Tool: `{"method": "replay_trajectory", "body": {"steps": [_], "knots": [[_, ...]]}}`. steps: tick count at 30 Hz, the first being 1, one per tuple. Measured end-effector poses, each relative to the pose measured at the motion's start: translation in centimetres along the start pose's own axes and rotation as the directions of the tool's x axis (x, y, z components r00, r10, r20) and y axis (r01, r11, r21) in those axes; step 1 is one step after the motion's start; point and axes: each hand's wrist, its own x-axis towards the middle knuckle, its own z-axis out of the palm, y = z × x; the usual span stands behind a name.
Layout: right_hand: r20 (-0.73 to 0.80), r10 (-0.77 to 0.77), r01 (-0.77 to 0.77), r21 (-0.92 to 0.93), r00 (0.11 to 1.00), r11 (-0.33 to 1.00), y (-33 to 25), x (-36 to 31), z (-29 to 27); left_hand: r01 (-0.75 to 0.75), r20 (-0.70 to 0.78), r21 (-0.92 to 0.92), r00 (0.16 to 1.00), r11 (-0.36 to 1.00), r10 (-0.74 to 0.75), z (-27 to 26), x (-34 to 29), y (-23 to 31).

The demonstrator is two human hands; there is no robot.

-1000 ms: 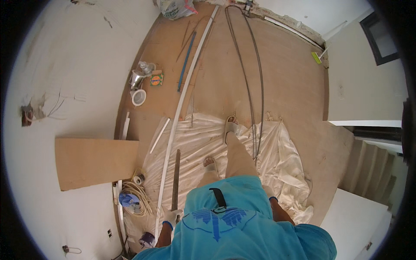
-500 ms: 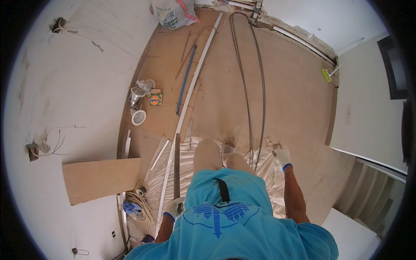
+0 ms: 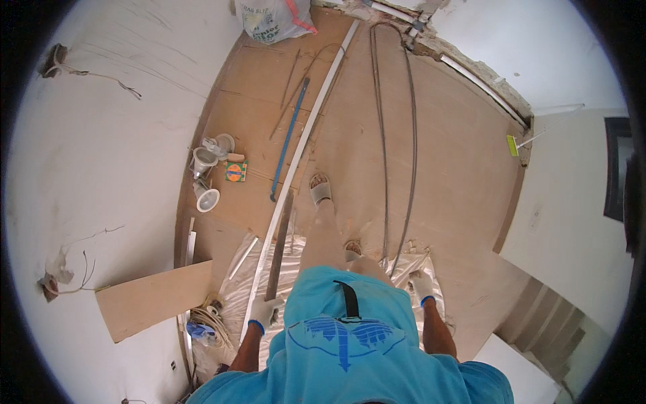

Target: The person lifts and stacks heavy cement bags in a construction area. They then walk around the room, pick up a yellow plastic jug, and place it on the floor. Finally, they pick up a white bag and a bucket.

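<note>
My left hand (image 3: 264, 312), in a white work glove with a blue cuff, is closed on the near end of a long, flat, dark grey-brown bar (image 3: 280, 249). The bar points forward and slightly right, beside a long white strip (image 3: 308, 131) that runs up the floor. On the other side of my body hangs my right hand (image 3: 422, 286), also gloved, over the edge of a crumpled, shiny plastic sheet (image 3: 407, 264). Its fingers point down and are too unclear to show whether they hold anything.
A blue bar (image 3: 291, 138) lies left of the white strip. Dark looped cable (image 3: 380, 108) stretches ahead. Lamp housings (image 3: 204, 161) and a small box (image 3: 235, 170) sit by the left wall, near a brown board (image 3: 155, 296). Stairs (image 3: 548, 316) descend at right. A white sack (image 3: 272, 20) stands far off.
One sandalled foot has stepped forward beyond the plastic sheet. My right hand has swung in toward my body. The dark bar, still in my left hand, now slants more to the right.
</note>
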Motion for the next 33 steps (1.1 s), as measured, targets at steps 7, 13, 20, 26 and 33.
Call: {"method": "replay_trajectory", "body": {"steps": [7, 13, 20, 26, 33], "knots": [[-0.12, -0.136, 0.147, 0.081, 0.983, 0.986, -16.4, 2.5, 1.7, -0.094, -0.02, 0.24, 0.995, 0.966, 0.102, -1.2, 1.7, 14.3], [0.014, -0.315, 0.294, 0.329, 0.949, 0.897, -36.2, 6.0, 4.3, -0.229, -0.005, 0.133, 0.973, 0.964, 0.232, -0.2, 5.9, 23.2], [0.418, -0.488, 0.432, 0.228, 0.766, 0.873, -47.8, 10.5, 13.7, -0.29, -0.034, 0.091, 0.955, 0.953, 0.294, 3.2, 13.7, 31.0], [0.75, -0.183, 0.081, 0.171, 0.636, 0.982, -46.9, 13.2, 17.4, -0.322, -0.107, 0.101, 0.937, 0.941, 0.332, 7.8, 19.2, 38.2], [0.776, -0.142, -0.034, 0.206, 0.615, 0.978, -47.6, 15.1, 15.2, -0.376, -0.104, 0.106, 0.917, 0.921, 0.386, 11.1, 26.7, 44.0]]}}
